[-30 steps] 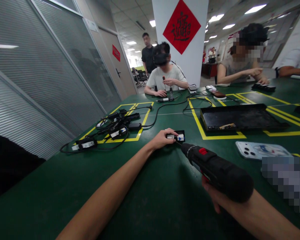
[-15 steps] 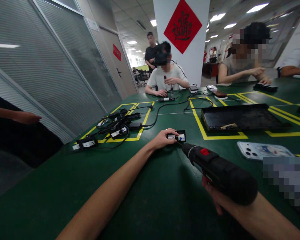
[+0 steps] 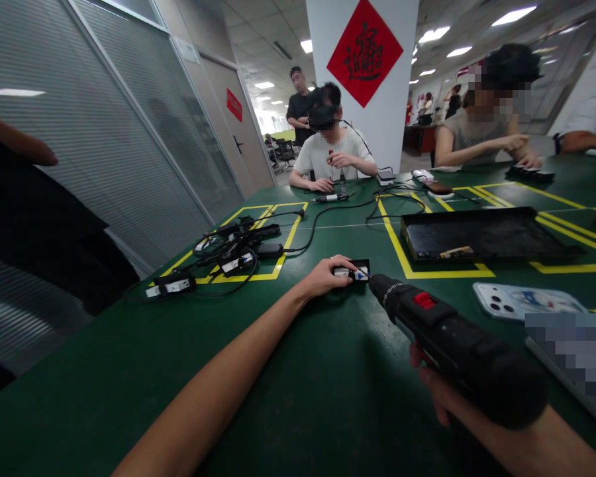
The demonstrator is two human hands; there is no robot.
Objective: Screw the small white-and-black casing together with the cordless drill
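Note:
My right hand is wrapped around the handle of a black cordless drill with a red switch on top. The drill points away and to the left, its thin bit ending at a small black case with white labels. Whether the bit touches the case I cannot tell. My left hand is closed on the left part of that case, with the fingers over its far side and the thumb on the near side. The case lies on the green table.
Left of centre lies a pile of black adapters and cables. A black tray with a small piece inside stands at the right, near a phone. Across the table sits a person with a headset; another is at the right.
The drill and my right hand have shifted right and toward me, and the bit tip has moved right along the case. My left hand stays in place. The person at the left has moved.

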